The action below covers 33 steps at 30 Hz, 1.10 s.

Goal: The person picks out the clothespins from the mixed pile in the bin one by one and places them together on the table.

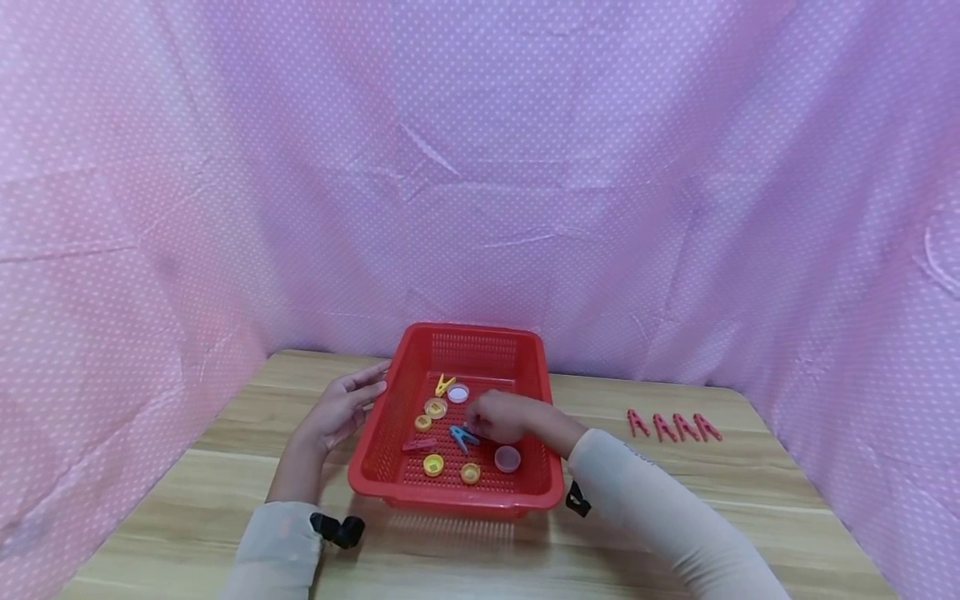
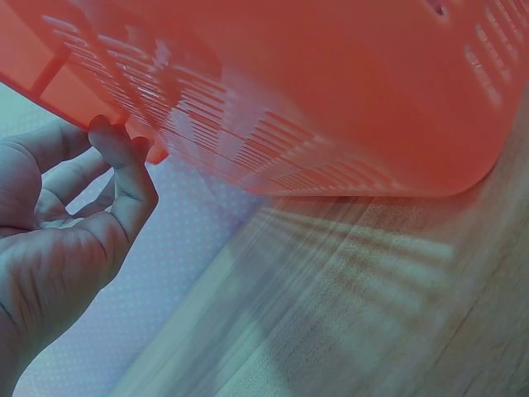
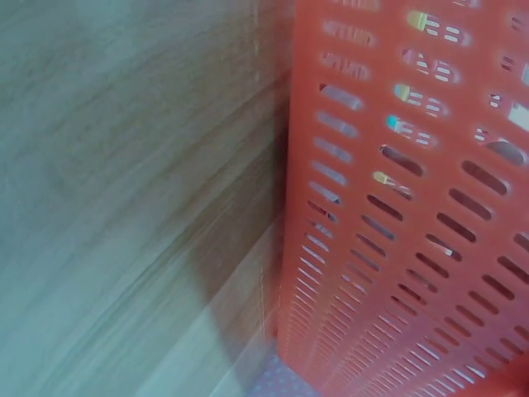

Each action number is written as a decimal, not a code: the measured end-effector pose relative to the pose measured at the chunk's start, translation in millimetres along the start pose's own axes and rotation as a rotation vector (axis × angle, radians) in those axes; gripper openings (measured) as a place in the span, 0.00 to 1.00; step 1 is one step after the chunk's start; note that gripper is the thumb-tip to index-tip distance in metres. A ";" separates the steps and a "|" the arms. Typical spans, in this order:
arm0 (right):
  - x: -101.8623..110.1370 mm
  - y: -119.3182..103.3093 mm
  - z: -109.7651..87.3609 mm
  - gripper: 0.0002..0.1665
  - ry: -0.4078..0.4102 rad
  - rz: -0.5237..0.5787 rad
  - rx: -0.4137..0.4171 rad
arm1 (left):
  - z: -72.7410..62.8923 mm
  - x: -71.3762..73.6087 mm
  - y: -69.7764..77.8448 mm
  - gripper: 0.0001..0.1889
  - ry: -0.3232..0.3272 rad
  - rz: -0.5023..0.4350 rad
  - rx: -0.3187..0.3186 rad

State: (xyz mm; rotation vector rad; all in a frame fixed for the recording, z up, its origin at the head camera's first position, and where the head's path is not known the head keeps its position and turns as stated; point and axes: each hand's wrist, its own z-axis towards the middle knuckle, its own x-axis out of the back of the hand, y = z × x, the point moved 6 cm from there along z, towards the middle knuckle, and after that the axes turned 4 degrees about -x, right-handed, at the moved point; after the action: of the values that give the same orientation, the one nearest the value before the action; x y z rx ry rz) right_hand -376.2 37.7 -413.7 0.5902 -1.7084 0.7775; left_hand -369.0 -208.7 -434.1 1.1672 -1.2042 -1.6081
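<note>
A red perforated plastic basket (image 1: 457, 497) stands on the wooden table. My left hand (image 1: 341, 408) touches its left rim from outside; in the left wrist view the bent fingers (image 2: 124, 178) meet the rim's edge. Inside the basket, my right hand (image 1: 498, 417) reaches down with bent fingers beside a blue clothespin (image 1: 462, 438). Its fingertips are hidden, so whether it pinches anything cannot be seen. Nearby lie a red clothespin (image 1: 419, 445), a yellow clothespin (image 1: 443, 384), several small round yellow lids (image 1: 432, 465), a white lid (image 1: 457, 393) and a pale round lid (image 1: 507, 458).
Several red clothespins (image 1: 663, 427) lie in a row on the wooden table (image 1: 637, 483), right of the basket. A pink dotted cloth (image 1: 480, 208) hangs behind and at both sides. The basket's slotted wall (image 3: 397, 248) fills much of the right wrist view.
</note>
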 end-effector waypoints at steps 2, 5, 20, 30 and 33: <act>0.2 0.2 -0.4 0.09 0.001 -0.015 -0.001 | 0.8 0.2 -1.1 0.29 0.006 -0.007 0.003; -0.8 -1.6 0.5 0.11 -0.005 -0.022 -0.008 | -0.5 2.3 -1.6 0.30 -0.005 0.000 0.005; -4.4 2.7 0.5 0.14 -0.063 -0.011 -0.085 | 1.4 -0.9 -1.1 0.30 -0.025 -0.009 0.010; 1.2 -0.6 -1.2 0.11 -0.008 0.016 -0.002 | 0.3 -0.2 -0.7 0.30 -0.020 -0.012 0.009; 5.7 -1.7 -3.9 0.14 0.026 0.057 0.027 | 1.0 -0.6 -1.0 0.30 -0.019 0.003 0.008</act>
State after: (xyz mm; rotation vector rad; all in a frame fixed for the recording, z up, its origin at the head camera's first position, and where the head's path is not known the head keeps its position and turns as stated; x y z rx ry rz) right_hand -373.9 39.5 -407.2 0.5498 -1.6993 0.8463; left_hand -369.8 -207.7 -434.9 1.1572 -1.2248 -1.6163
